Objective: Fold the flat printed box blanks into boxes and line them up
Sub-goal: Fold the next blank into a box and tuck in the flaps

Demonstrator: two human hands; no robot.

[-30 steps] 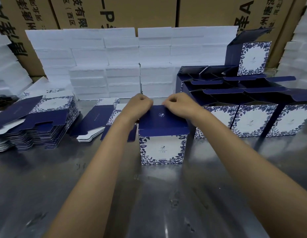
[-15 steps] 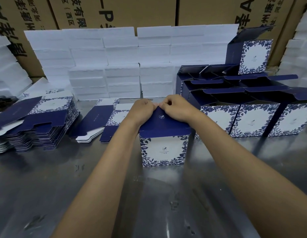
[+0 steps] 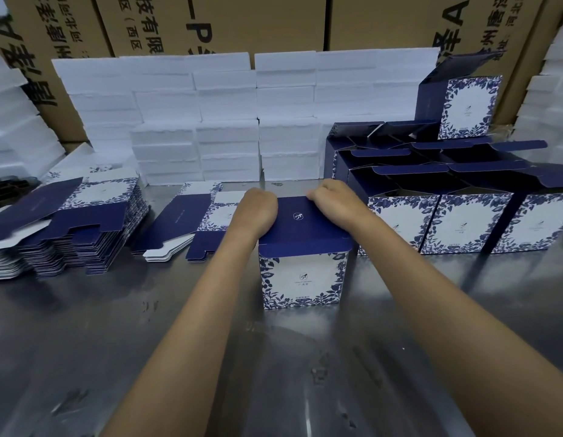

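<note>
Hands working: two, the left hand (image 3: pixel 256 209) and the right hand (image 3: pixel 335 200)
Box being folded (image 3: pixel 302 269): one
Open boxes standing in the front row (image 3: pixel 469 222): three
Box sitting on top of the rows (image 3: pixel 466 105): one
Stacks of flat blanks lying: two, the tall stack (image 3: pixel 69 228) and the low stack (image 3: pixel 192 222)

The two fists, bunched together at mid-frame half a second ago, are now parted: left hand (image 3: pixel 256 209) and right hand (image 3: pixel 332 201) are spread across the navy lid (image 3: pixel 300 227).

table (image 3: pixel 84 357): steel | flat blanks (image 3: pixel 69 234) left | folded boxes (image 3: pixel 463 222) right | foam blocks (image 3: pixel 226 121) behind
</note>
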